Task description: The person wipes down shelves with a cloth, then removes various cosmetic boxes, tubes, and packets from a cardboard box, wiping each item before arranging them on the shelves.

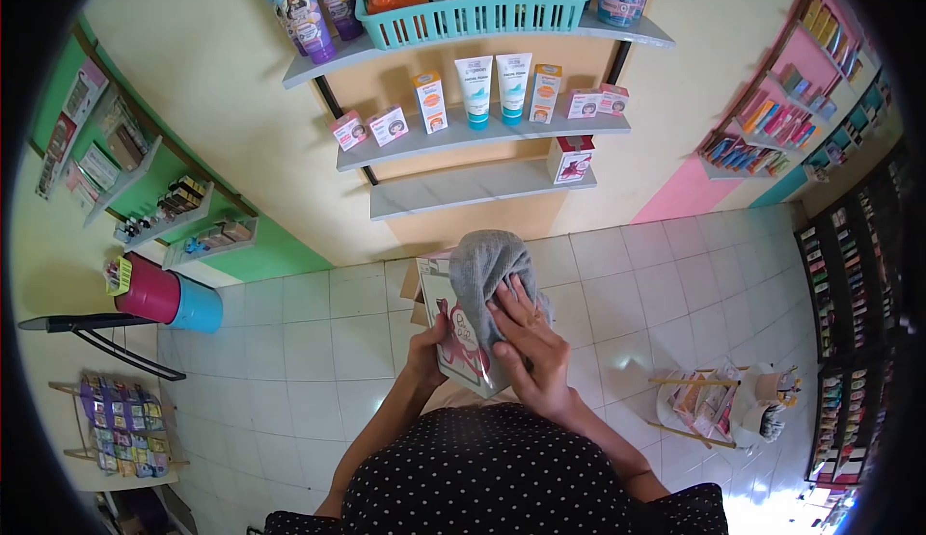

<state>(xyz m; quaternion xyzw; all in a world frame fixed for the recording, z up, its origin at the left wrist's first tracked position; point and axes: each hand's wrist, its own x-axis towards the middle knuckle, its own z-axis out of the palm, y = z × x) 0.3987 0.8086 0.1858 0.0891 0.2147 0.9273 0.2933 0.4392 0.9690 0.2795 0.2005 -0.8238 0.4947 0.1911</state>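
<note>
My left hand (429, 350) grips the lower left edge of a flat box (464, 330) with a pale front and a red printed design. The box is tilted in front of my chest. A bunched grey cloth (484, 263) lies over its right side and upper part. On top of the cloth, my right hand (536, 354) presses it against the box with the fingers close together. The cloth hides much of the box's front. Brown cardboard (411, 291) shows behind the box's left edge, low near the floor.
Ahead is a wall shelf (424, 194) with a similar red and white box (572, 161) at its right end. The middle shelf (386, 152) carries small boxes and two tubes (474, 91). Higher up sits a teal basket (473, 22). A white rack (704, 405) stands at right.
</note>
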